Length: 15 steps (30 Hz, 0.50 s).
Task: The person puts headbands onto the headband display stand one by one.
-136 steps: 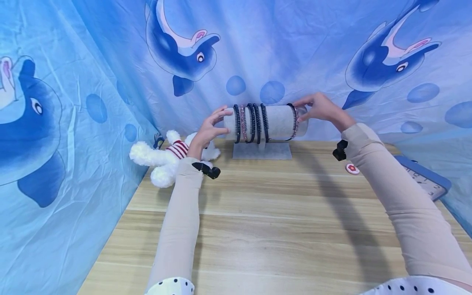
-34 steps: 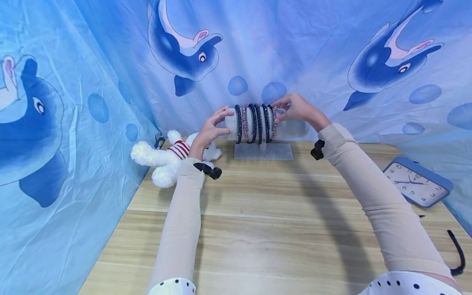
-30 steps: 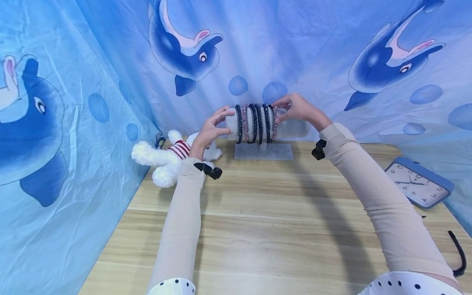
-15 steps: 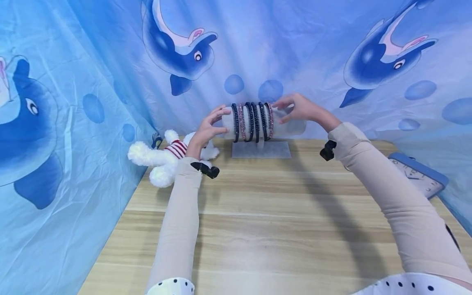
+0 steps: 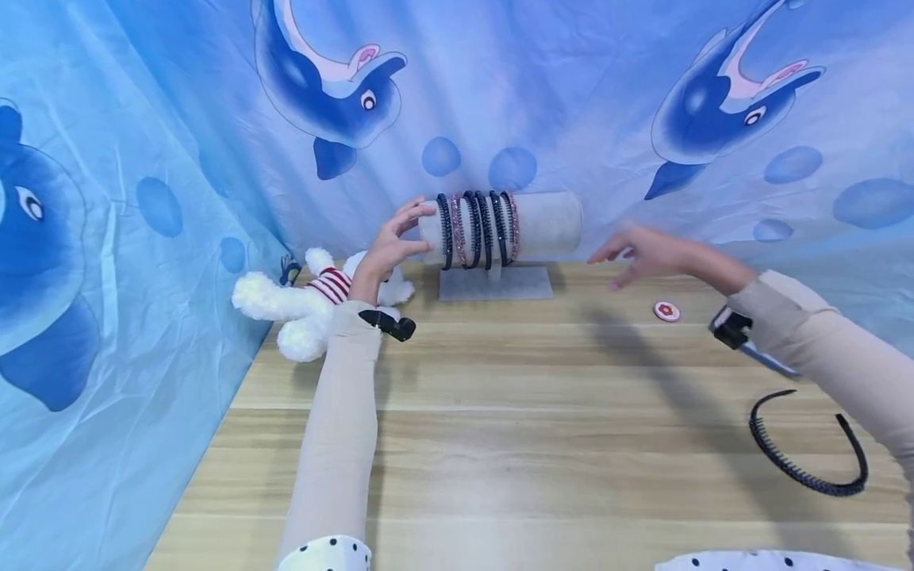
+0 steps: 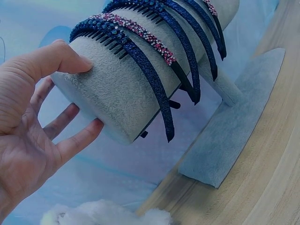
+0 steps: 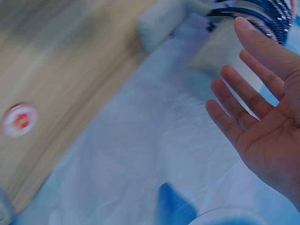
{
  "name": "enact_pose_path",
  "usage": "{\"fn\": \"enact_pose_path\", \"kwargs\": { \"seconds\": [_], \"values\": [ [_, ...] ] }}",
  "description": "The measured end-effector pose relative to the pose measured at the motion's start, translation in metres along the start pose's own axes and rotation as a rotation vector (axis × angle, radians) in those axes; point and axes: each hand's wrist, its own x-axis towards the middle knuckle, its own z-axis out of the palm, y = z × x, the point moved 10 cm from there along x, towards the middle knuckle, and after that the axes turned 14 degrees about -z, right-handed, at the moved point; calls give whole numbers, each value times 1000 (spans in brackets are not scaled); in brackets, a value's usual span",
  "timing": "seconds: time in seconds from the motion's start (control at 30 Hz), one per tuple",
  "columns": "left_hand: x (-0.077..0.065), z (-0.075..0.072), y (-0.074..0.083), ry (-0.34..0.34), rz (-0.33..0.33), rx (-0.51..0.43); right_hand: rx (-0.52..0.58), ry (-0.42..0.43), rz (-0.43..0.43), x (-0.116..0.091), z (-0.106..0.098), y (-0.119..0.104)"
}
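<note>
A grey padded headband stand (image 5: 548,224) stands at the back of the table, with several dark blue and pink glittery headbands around its left half. At the right of that row sits a pink headband (image 5: 512,226). My left hand (image 5: 389,247) holds the roll's left end; in the left wrist view the thumb (image 6: 75,63) presses its upper side while the fingers reach around the end. My right hand (image 5: 650,252) hangs apart from the stand, to its right, with fingers spread and nothing held. A loose black toothed headband (image 5: 807,480) lies on the table at right.
A white plush toy (image 5: 303,317) in a red-striped top lies left of the stand. Right of it are a round flower badge (image 5: 666,311) and a clock (image 5: 767,361), mostly hidden behind my right wrist. Blue dolphin-print cloth (image 5: 500,95) closes off the back and sides.
My right hand slid a pink-and-dark headband leftward along the roll against the others, let go, and moved away to the right. My left hand has stayed on the roll's end.
</note>
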Motion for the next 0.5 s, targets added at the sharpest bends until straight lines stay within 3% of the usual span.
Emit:
{"fn": "enact_pose_path", "kwargs": {
  "seconds": [0.1, 0.33, 0.5],
  "values": [
    [1, -1, 0, -2, -5, -4, 9, -48, 7, -29, 11, 8],
    [1, -1, -1, -5, -8, 2, 120, -161, 151, -100, 49, 39],
    [1, -2, -1, -3, -1, -1, 126, -197, 170, -139, 66, 53]
  ]
}}
